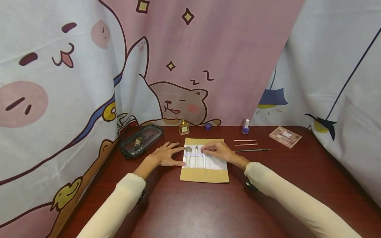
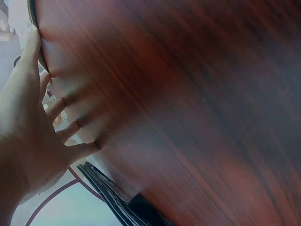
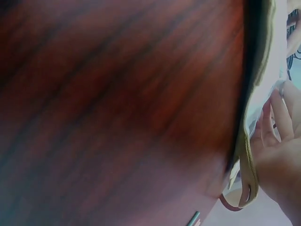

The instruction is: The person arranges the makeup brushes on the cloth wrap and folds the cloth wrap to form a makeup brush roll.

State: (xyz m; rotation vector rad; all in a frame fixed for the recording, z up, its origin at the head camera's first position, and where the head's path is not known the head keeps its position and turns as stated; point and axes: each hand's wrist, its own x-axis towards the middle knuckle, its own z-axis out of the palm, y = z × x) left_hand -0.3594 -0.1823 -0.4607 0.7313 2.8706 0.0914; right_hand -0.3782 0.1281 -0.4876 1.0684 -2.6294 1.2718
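A tan and white brush roll (image 1: 204, 176) lies unfolded on the table. In it, a fluffy makeup brush (image 1: 188, 151) and a thinner makeup brush (image 1: 196, 158) stand side by side under a pale strap. My right hand (image 1: 220, 151) is over the roll's right half and pinches a third white-handled makeup brush (image 1: 204, 162) near its top; the fingers hide its upper end. My left hand (image 1: 165, 155) has its fingers spread, with thumb and fingertips touching the roll's left edge. The left wrist view shows the same spread hand (image 2: 33, 122); neither wrist view shows the brushes clearly.
A clear black-edged pouch (image 1: 143, 140) lies at the left. Along the back stand a perfume bottle (image 1: 184, 128), a small purple jar (image 1: 208, 126) and purple nail polish (image 1: 245, 129). To the right lie two pink sticks (image 1: 245, 144), a dark thin brush (image 1: 253, 150) and an eyeshadow palette (image 1: 285, 137).
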